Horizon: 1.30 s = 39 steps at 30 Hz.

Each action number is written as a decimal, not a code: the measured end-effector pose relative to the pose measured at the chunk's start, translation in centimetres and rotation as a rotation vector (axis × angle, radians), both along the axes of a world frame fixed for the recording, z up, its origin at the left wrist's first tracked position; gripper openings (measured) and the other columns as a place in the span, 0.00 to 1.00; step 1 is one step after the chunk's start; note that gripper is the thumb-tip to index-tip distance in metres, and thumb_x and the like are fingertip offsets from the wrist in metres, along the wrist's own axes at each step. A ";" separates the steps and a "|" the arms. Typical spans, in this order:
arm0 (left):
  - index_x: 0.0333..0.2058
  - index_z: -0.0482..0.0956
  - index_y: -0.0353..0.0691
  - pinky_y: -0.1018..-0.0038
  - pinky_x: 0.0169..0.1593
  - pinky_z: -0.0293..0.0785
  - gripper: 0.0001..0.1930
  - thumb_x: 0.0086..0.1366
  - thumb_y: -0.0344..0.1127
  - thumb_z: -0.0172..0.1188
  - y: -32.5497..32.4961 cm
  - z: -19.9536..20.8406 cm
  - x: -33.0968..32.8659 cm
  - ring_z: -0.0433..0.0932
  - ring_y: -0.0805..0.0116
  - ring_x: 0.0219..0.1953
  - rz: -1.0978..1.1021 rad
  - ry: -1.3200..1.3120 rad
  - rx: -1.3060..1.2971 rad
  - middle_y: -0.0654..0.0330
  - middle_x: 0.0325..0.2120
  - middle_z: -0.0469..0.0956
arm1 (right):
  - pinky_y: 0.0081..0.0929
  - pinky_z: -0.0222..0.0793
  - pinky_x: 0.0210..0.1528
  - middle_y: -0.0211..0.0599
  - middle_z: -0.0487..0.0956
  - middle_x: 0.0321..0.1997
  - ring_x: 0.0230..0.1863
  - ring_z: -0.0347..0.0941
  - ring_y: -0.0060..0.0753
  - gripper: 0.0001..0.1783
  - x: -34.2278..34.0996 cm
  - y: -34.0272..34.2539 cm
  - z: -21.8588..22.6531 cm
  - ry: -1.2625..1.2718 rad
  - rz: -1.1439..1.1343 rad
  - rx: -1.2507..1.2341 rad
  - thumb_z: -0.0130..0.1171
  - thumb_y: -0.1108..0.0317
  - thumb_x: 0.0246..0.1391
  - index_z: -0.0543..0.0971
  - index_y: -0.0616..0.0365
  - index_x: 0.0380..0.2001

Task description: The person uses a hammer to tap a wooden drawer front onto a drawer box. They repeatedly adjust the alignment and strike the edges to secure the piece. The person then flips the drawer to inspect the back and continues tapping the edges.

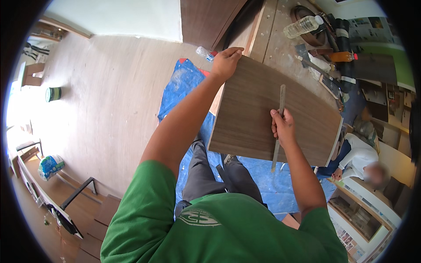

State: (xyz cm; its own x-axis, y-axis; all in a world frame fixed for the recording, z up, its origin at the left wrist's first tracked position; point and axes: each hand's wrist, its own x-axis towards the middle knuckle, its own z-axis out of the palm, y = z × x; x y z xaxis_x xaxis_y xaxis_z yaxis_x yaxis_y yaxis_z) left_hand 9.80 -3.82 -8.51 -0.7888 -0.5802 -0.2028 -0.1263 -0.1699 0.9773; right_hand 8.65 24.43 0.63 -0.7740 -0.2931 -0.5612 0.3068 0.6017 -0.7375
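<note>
A brown wood-grain panel [258,92] lies tilted across the end of a workbench, its near edge toward my body. My left hand [226,65] is closed at the panel's far left corner, thumb and fingers bent over its edge. Upright across the panel's middle stands a thin metal ruler [282,97]. My right hand [283,126] is wrapped round this ruler near its middle, and the ruler's lower end reaches past the panel's near edge.
The workbench [280,46] holds a clear bottle [302,27], an orange bottle [343,57] and a hammer [316,65]. Blue sheeting [184,79] covers the floor under me. Another person [357,153] crouches at the right. A green tub [53,94] stands far left.
</note>
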 end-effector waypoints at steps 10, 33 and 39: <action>0.48 0.86 0.43 0.64 0.48 0.79 0.14 0.68 0.41 0.61 1.5 1.9 3.3 0.84 0.50 0.44 0.204 -0.121 -0.414 0.50 0.42 0.85 | 0.19 0.55 0.11 0.26 0.70 0.21 0.13 0.64 0.17 0.14 0.1 -0.7 0.2 0.033 0.027 0.014 0.62 0.58 0.65 0.71 0.53 0.34; 0.62 0.75 0.39 0.64 0.65 0.69 0.24 0.73 0.44 0.60 8.7 -2.6 27.1 0.73 0.55 0.64 0.294 -0.232 -0.188 0.47 0.64 0.72 | 0.21 0.66 0.20 0.27 0.70 0.20 0.17 0.69 0.19 0.17 -4.3 -18.3 6.6 0.264 0.867 0.461 0.51 0.53 0.71 0.75 0.57 0.44; 0.70 0.61 0.41 0.52 0.73 0.55 0.33 0.71 0.45 0.56 9.7 0.3 18.4 0.63 0.46 0.71 0.011 -0.028 -0.187 0.48 0.71 0.61 | 0.37 0.73 0.32 0.43 0.78 0.27 0.27 0.77 0.41 0.16 -2.0 -20.8 6.0 0.416 1.053 0.589 0.51 0.56 0.69 0.78 0.58 0.46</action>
